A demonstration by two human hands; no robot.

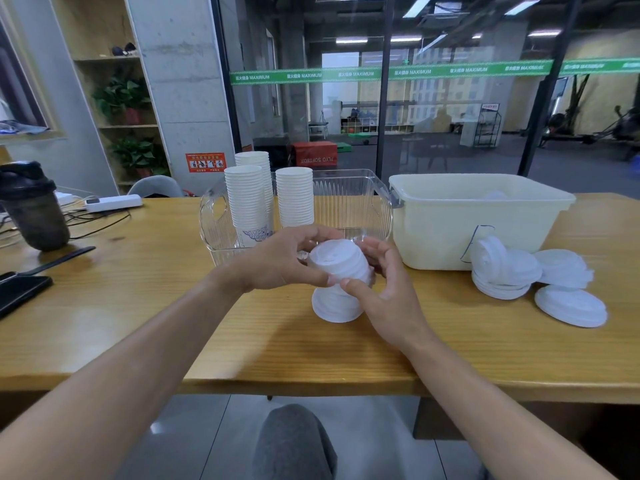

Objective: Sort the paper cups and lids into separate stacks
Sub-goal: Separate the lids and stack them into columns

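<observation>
Both my hands hold a short stack of white lids (pixel 341 259) above the table's middle. My left hand (pixel 287 261) grips it from the left and my right hand (pixel 384 289) from the right and below. Under it, a second stack of lids (pixel 334 306) rests on the table. Three tall stacks of white paper cups (pixel 294 197) stand in a clear plastic bin (pixel 349 202) behind my hands. More loose lids (pixel 502 271) lie in a heap at the right, with one flat lid (pixel 571 306) nearest the edge.
A cream plastic tub (pixel 478 216) stands at the right back with something white inside. At the left sit a dark shaker bottle (pixel 33 206), a black phone (pixel 20 292), a pen (pixel 62 259) and a power strip (pixel 114 202) with cables. The table's front edge (pixel 311 386) is near my knee.
</observation>
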